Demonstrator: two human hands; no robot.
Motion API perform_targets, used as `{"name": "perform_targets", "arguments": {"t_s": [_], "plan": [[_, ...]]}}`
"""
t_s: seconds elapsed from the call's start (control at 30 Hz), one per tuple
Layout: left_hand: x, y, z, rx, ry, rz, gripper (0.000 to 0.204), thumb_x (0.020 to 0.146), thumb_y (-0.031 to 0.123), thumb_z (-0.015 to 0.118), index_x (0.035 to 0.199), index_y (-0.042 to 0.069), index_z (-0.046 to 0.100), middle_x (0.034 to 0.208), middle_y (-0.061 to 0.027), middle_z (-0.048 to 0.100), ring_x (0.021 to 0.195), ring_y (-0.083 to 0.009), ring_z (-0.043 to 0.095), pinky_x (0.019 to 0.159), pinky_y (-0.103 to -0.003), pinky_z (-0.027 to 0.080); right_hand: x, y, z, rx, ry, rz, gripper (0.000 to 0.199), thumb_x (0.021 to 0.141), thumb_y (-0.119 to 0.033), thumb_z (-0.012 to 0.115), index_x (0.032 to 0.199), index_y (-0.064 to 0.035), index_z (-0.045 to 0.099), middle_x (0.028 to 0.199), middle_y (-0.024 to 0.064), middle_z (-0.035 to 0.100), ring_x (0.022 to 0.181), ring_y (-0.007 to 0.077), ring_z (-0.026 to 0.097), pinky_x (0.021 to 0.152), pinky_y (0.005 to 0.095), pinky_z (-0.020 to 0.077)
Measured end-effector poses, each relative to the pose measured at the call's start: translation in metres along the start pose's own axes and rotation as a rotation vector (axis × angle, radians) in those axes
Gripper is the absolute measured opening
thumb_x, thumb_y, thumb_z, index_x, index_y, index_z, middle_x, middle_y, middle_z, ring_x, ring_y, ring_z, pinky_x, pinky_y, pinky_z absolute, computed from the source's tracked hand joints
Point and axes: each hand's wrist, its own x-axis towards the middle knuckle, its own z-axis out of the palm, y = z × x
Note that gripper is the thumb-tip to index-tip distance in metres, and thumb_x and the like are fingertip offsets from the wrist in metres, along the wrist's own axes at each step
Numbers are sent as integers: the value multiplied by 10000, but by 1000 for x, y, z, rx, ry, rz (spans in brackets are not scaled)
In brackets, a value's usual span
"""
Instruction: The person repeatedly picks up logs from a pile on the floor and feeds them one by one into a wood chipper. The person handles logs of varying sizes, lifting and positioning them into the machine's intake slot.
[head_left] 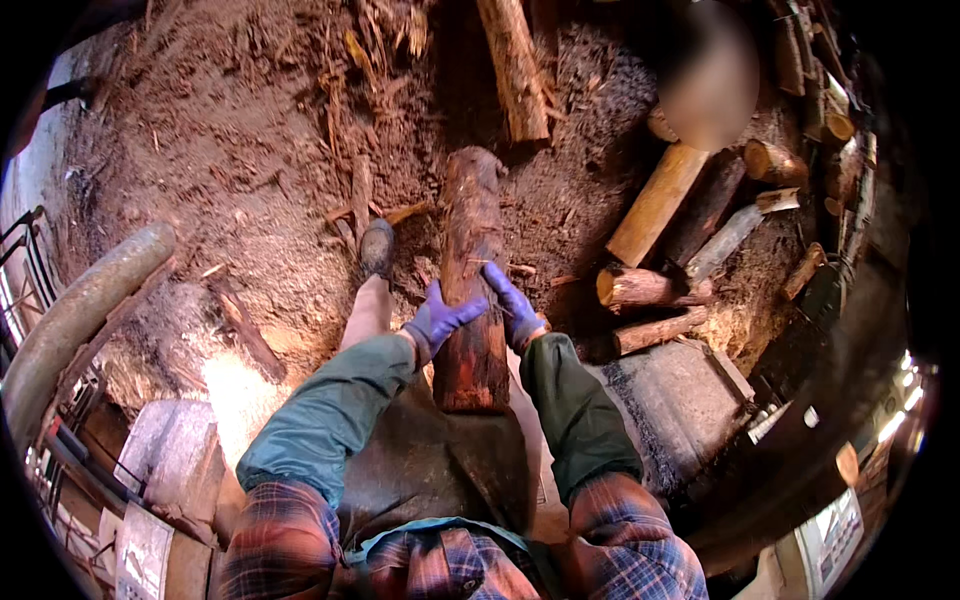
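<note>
A thick reddish-brown log [472, 215] with rough, partly stripped bark lies lengthwise in front of me, its near end over the dark apron [430, 465] on my lap. My left hand [438, 318], in a purple glove, grips the log's left side with the thumb laid across its top. On the opposite side my right hand [514, 306], also gloved in purple, presses against the log with its thumb pointing up along the wood. The undersides of both hands are hidden.
Several cut logs [660, 205] are heaped at the right, beside a flat grey slab [680, 405]. Another log [515, 75] lies at the far middle. Bark scraps and wood chips cover the brown ground [220, 150]. A curved grey pipe-like beam [90, 310] stands at the left.
</note>
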Motion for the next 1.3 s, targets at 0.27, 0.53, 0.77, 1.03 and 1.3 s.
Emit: {"name": "perform_targets", "arguments": {"t_s": [0.27,0.53,0.77,1.03,1.3], "plan": [[-255,113,32,458,-174,400,910,769,298,849,1426,28,280,1302,-156,528,1193,-270,548,1014,-426,468,-183,-68,141,374,-74,27,697,927,-602,563,1355,-53,530,1260,92,625,1134,223,602,982,379,474],[-358,188,88,587,-281,669,1138,748,336,857,1525,24,86,1429,-184,387,1270,-282,458,1069,-431,404,-283,-222,252,-324,-137,-629,805,915,-543,633,1466,-17,373,1423,63,485,1288,169,445,1112,324,326],[-372,213,248,574,-593,992,1189,805,135,805,1534,102,-134,1487,-180,292,1320,-275,389,1091,-431,375,-449,-359,246,-300,-159,-1067,886,839,-252,802,1521,-31,280,1421,112,486,1270,168,489,1062,324,432],[-387,230,503,726,-1002,1350,762,842,166,773,1458,-16,362,1372,-178,515,1299,-245,478,1084,-376,394,-664,-543,161,-1219,707,-1274,925,772,-354,822,1495,-46,334,1296,192,610,1174,276,610,1018,358,485],[-318,149,427,1267,-1081,792,450,869,168,724,1265,-3,594,1260,-210,619,1141,-305,617,984,-389,473,-503,-559,17,-1406,1390,-1032,804,750,-601,649,1422,-182,509,1433,219,489,1303,398,484,1065,507,412]]}}
